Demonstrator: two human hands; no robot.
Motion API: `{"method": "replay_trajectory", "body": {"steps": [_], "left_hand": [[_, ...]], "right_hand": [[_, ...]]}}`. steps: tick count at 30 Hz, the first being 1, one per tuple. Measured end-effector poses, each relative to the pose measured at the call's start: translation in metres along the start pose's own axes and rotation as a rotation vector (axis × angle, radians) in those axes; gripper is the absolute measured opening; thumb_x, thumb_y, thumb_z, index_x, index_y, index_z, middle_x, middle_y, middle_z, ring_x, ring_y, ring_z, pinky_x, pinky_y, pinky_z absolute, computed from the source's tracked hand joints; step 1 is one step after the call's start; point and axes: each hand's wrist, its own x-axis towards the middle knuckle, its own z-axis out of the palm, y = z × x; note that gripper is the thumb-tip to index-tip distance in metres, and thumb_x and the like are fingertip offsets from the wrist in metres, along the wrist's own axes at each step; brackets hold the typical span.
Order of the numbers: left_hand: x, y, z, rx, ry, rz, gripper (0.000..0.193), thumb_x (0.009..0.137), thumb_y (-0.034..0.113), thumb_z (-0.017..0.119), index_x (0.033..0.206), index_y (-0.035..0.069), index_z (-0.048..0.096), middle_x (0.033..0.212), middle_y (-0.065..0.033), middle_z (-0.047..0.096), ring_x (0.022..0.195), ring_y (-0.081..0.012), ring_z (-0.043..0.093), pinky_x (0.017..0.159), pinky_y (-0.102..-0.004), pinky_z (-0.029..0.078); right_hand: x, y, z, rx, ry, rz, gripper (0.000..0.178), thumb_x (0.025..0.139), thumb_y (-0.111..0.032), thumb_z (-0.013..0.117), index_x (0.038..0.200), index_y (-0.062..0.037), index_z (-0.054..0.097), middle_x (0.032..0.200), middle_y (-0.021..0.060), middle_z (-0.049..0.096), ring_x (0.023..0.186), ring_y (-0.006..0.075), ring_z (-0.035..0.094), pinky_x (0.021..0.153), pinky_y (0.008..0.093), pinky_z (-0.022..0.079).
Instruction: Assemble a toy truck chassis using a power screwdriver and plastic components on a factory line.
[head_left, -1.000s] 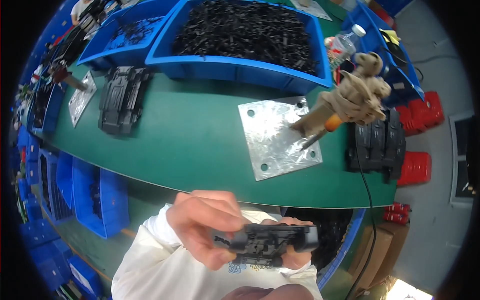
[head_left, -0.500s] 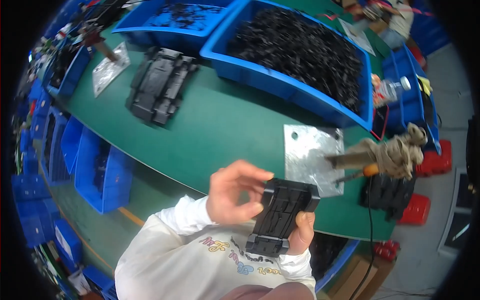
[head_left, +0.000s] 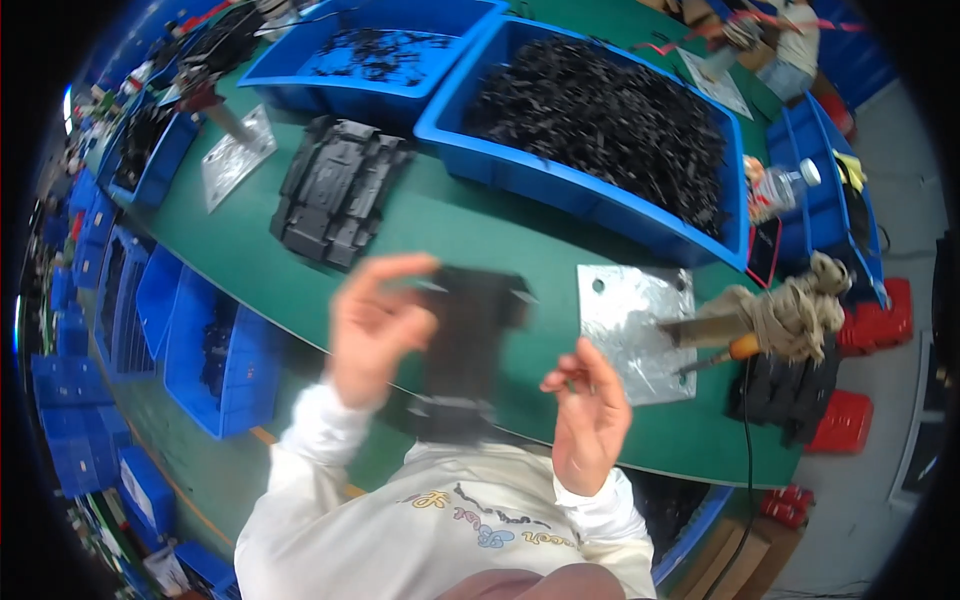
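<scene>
A black molded plastic part (head_left: 465,350), long and roughly rectangular, hangs over the table's near edge, blurred by motion. My left hand (head_left: 378,325) grips it by its upper left corner between thumb and fingers. To the right of the part, apart from it, my right hand (head_left: 588,415) is raised with its fingers loosely spread and nothing in them. Farther left on the green table (head_left: 500,245) lies a stack of similar black parts (head_left: 340,190).
A large blue bin (head_left: 590,195) full of small black pieces stands at the back, beside a shallower blue bin (head_left: 300,95). At the right, a cloth-wrapped post (head_left: 790,320) and an orange-handled tool (head_left: 742,347) stand by a metal plate (head_left: 625,300). A clear bottle (head_left: 785,188) is farther back.
My left hand has moved left and away from my body with the black plastic part. My right hand has let go of the part and its fingers have opened.
</scene>
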Motion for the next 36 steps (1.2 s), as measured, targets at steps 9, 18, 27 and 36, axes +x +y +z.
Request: {"method": "replay_trajectory", "body": {"steps": [9, 18, 27, 36], "left_hand": [[0.098, 0.103, -0.087, 1.002, 0.318, 0.535, 0.032, 0.092, 0.015, 0.068, 0.124, 0.010, 0.066, 0.090, -0.0030, 0.070, 0.077, -0.0027, 0.059, 0.069, -0.0155, 0.041], [0.179, 0.052, -0.145, 1.857, 0.463, 0.523, 0.031, 0.089, 0.040, 0.065, 0.118, 0.033, 0.064, 0.090, -0.0071, 0.073, 0.084, -0.0295, 0.066, 0.070, -0.0409, 0.053], [0.181, -0.022, -0.110, 1.972, 0.410, 0.518, 0.033, 0.094, 0.042, 0.055, 0.126, 0.033, 0.059, 0.096, -0.0097, 0.069, 0.091, -0.0346, 0.063, 0.075, -0.0463, 0.051], [0.157, -0.026, -0.096, 1.835, 0.375, 0.733, 0.035, 0.092, 0.034, 0.061, 0.124, 0.019, 0.061, 0.109, -0.0133, 0.067, 0.098, -0.0359, 0.063, 0.081, -0.0436, 0.051]], "right_hand": [[-0.030, -0.120, 0.017, 0.536, -0.521, -0.588, 0.063, 0.097, -0.021, 0.057, 0.152, -0.0219, 0.026, 0.104, 0.0120, 0.048, 0.084, 0.0250, 0.048, 0.067, 0.0388, 0.049], [-0.056, -0.160, -0.017, 0.485, -0.412, -0.573, 0.050, 0.098, -0.011, 0.055, 0.145, -0.0234, 0.043, 0.096, 0.0082, 0.048, 0.072, 0.0234, 0.040, 0.056, 0.0324, 0.041], [-0.071, -0.183, -0.052, 0.489, -0.507, -0.613, 0.052, 0.100, -0.014, 0.049, 0.149, -0.0278, 0.037, 0.098, 0.0086, 0.045, 0.074, 0.0239, 0.037, 0.059, 0.0347, 0.038], [-0.101, -0.210, -0.022, 0.735, -0.263, -0.650, 0.052, 0.102, -0.014, 0.045, 0.150, -0.0291, 0.035, 0.099, 0.0098, 0.044, 0.076, 0.0246, 0.037, 0.061, 0.0361, 0.037]]}}
